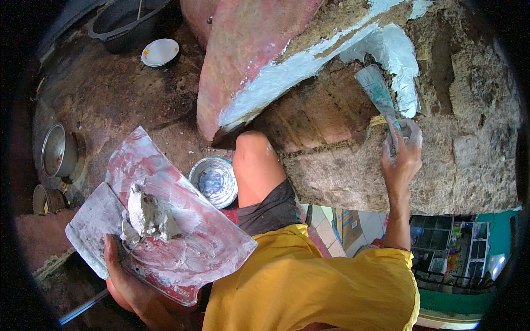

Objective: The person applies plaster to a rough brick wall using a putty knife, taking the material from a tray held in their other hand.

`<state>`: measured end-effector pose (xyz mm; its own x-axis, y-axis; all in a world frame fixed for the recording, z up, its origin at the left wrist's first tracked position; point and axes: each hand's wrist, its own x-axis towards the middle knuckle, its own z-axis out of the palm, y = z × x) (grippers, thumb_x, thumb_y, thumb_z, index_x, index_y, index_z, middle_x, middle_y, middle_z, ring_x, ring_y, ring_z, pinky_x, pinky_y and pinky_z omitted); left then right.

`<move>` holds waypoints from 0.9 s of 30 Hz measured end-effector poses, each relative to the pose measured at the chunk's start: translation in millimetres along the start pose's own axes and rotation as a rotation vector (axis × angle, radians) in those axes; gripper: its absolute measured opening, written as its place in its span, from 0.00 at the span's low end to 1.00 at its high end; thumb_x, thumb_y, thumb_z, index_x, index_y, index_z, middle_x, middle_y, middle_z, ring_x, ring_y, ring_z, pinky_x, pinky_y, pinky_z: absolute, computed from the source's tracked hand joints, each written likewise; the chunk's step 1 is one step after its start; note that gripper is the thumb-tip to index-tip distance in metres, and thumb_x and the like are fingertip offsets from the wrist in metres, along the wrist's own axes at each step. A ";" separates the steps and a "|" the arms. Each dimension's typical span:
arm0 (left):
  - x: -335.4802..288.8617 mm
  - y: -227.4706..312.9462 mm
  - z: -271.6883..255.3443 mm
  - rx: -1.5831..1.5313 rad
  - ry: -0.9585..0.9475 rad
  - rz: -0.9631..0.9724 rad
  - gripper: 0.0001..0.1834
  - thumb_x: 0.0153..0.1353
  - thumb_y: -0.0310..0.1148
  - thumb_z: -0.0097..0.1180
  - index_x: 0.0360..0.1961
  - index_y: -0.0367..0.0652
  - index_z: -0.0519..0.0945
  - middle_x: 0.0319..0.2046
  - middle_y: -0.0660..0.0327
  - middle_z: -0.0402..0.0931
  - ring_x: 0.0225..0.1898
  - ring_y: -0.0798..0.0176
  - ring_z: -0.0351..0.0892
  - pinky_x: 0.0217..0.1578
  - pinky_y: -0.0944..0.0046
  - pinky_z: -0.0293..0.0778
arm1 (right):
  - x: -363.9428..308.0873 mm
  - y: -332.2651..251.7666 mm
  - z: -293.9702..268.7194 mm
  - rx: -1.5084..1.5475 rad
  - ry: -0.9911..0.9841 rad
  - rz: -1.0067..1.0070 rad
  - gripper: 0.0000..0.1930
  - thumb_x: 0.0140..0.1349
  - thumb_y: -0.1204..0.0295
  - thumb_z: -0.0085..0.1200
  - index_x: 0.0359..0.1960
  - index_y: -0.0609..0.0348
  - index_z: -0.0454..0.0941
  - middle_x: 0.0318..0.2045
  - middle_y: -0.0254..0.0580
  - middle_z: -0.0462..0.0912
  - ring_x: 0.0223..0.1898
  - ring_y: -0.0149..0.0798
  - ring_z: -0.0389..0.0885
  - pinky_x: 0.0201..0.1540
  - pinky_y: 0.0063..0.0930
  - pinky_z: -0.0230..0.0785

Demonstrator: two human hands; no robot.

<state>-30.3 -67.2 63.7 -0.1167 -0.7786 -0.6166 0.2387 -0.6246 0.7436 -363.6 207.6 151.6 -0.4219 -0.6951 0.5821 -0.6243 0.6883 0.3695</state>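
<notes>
My left hand [126, 278] grips a reddish, plaster-smeared flat board [204, 237] by its lower left edge, thumb on top. A greyish panel [94, 220] forms the left part of what I hold; whether it is a separate piece I cannot tell. On the board sits a lump of whitish plaster [148, 214]. In my right hand [402, 157] is a putty knife [377, 91], its wide smeared blade pointing up and away. The blade lies close to a pale blue-white plaster patch [400, 63] on the rough wall; contact is unclear.
A plaster-coated bowl [214, 183] stands beside my bare knee. A pink-red slab [248, 60] has a pale plastered edge. Farther left are a white dish [160, 53], a dark basin [130, 25] and a metal pot [59, 151]. Rough masonry [469, 154] fills the right.
</notes>
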 end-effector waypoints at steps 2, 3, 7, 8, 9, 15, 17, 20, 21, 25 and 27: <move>-4.4 0.9 5.4 -0.027 0.045 0.028 0.37 0.55 0.50 0.55 0.55 0.29 0.64 0.52 0.54 0.67 0.49 0.57 0.68 0.52 0.60 0.61 | 0.2 -0.5 0.2 -0.028 0.019 0.003 0.28 0.40 0.80 0.56 0.48 0.45 0.77 0.46 0.43 0.71 0.43 0.47 0.73 0.39 0.35 0.70; -10.5 2.6 14.2 -0.067 0.086 0.052 0.32 0.56 0.45 0.56 0.51 0.27 0.67 0.47 0.52 0.70 0.45 0.58 0.72 0.47 0.61 0.66 | 0.3 -1.2 1.6 -0.039 0.030 0.003 0.28 0.39 0.80 0.56 0.48 0.45 0.77 0.46 0.42 0.71 0.43 0.47 0.73 0.39 0.35 0.70; -8.7 3.9 13.0 -0.105 0.101 0.062 0.28 0.56 0.41 0.57 0.47 0.24 0.70 0.42 0.51 0.74 0.40 0.59 0.75 0.43 0.62 0.69 | 10.5 -0.7 -2.8 -0.077 0.041 0.003 0.28 0.40 0.80 0.57 0.48 0.44 0.76 0.46 0.41 0.71 0.44 0.46 0.73 0.39 0.35 0.70; -8.5 3.6 13.3 -0.107 0.106 0.066 0.28 0.56 0.42 0.57 0.47 0.24 0.70 0.42 0.51 0.74 0.40 0.59 0.75 0.43 0.62 0.69 | 12.3 -0.3 -4.2 -0.088 0.042 -0.004 0.28 0.40 0.80 0.57 0.48 0.43 0.76 0.46 0.41 0.71 0.44 0.46 0.72 0.40 0.35 0.70; -8.6 3.3 13.7 -0.110 0.110 0.071 0.29 0.56 0.42 0.57 0.47 0.24 0.70 0.42 0.51 0.74 0.40 0.58 0.75 0.43 0.62 0.69 | 13.7 0.1 -5.2 -0.099 0.043 -0.010 0.28 0.40 0.80 0.57 0.48 0.43 0.76 0.46 0.41 0.71 0.44 0.46 0.72 0.40 0.35 0.70; -11.6 5.2 13.2 -0.037 0.112 0.022 0.33 0.55 0.46 0.56 0.51 0.26 0.67 0.47 0.52 0.70 0.45 0.58 0.71 0.48 0.61 0.65 | 13.2 0.8 -6.4 -0.148 0.026 -0.007 0.28 0.42 0.80 0.57 0.49 0.43 0.76 0.46 0.41 0.71 0.45 0.47 0.72 0.41 0.36 0.70; -11.1 4.4 14.2 -0.104 0.109 0.035 0.29 0.58 0.42 0.55 0.48 0.24 0.69 0.43 0.51 0.73 0.41 0.58 0.74 0.45 0.62 0.68 | 12.1 -3.8 -11.1 -0.158 0.009 0.013 0.28 0.41 0.83 0.57 0.49 0.46 0.77 0.46 0.41 0.72 0.43 0.45 0.74 0.37 0.35 0.70; -5.0 1.6 7.2 -0.123 0.059 0.034 0.29 0.58 0.42 0.54 0.49 0.24 0.68 0.44 0.51 0.73 0.43 0.59 0.73 0.46 0.62 0.67 | 9.2 -8.6 -21.9 -0.181 -0.006 0.023 0.29 0.40 0.86 0.56 0.48 0.48 0.78 0.45 0.40 0.73 0.41 0.44 0.75 0.35 0.35 0.70; -6.3 2.5 8.9 -0.119 0.054 0.036 0.28 0.59 0.42 0.54 0.49 0.24 0.68 0.44 0.51 0.72 0.43 0.59 0.73 0.46 0.62 0.67 | 8.8 -9.3 -23.8 -0.190 -0.009 0.021 0.29 0.40 0.86 0.56 0.48 0.48 0.78 0.45 0.40 0.73 0.41 0.44 0.75 0.35 0.35 0.70; -6.6 3.5 8.0 -0.145 0.018 0.021 0.28 0.58 0.42 0.54 0.48 0.24 0.69 0.44 0.51 0.73 0.42 0.60 0.74 0.45 0.62 0.67 | 8.7 -7.5 -25.3 -0.158 0.022 -0.017 0.30 0.40 0.86 0.55 0.48 0.47 0.78 0.45 0.40 0.73 0.41 0.44 0.75 0.35 0.34 0.70; -1.0 0.5 -0.8 -0.028 0.018 0.019 0.36 0.55 0.50 0.55 0.55 0.30 0.65 0.52 0.53 0.67 0.50 0.58 0.67 0.52 0.60 0.61 | 15.3 -9.7 -24.1 -0.147 0.019 -0.024 0.30 0.39 0.87 0.55 0.49 0.46 0.77 0.45 0.40 0.73 0.41 0.44 0.75 0.36 0.34 0.70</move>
<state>-29.3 -66.7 64.5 -0.0947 -0.7886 -0.6075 0.2673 -0.6080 0.7476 -348.2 195.3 174.4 -0.3946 -0.7089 0.5846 -0.5306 0.6952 0.4848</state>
